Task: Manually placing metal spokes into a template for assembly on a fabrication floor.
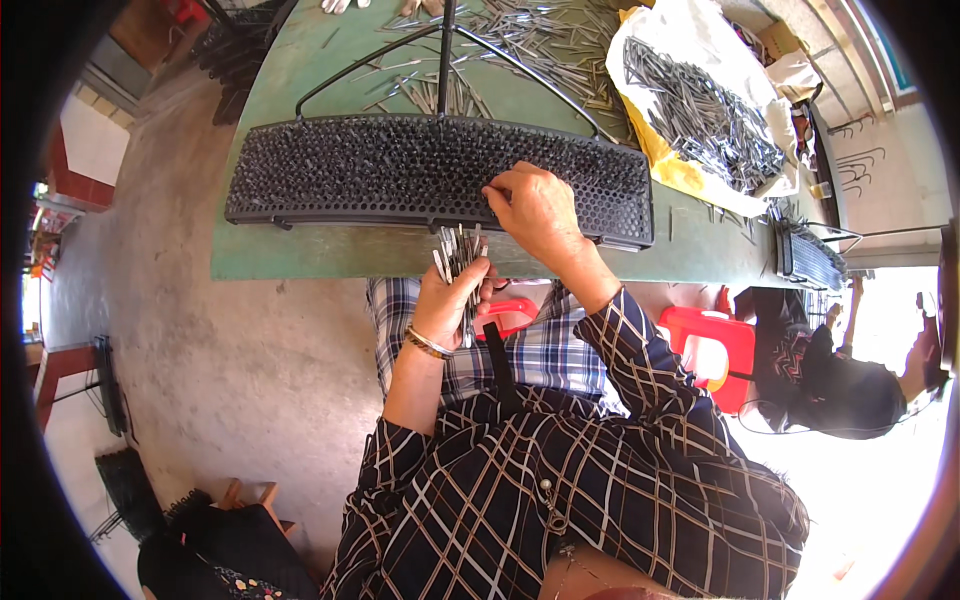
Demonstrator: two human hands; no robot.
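A bundle of slender silvery metal pieces [463, 250] stands upright in my left hand [450, 300], whose fingers are wrapped round it below the table's front edge. My right hand [537, 208] is over the right-centre of a long black rack [440, 165] full of round holes. Its thumb and fingers are pinched together at the rack's surface; whatever is between them is hidden. Dark pieces stick up from most of the rack's holes on the left and middle. Bare holes show along the front strip and towards the right end.
The rack, with its black wire frame [445, 70], lies on a green table [300, 255]. Loose metal pieces [520, 40] are strewn behind it. A white and yellow sack [640, 120] holds a heap of similar pieces. A red stool [735, 350] stands right, near another person [850, 390].
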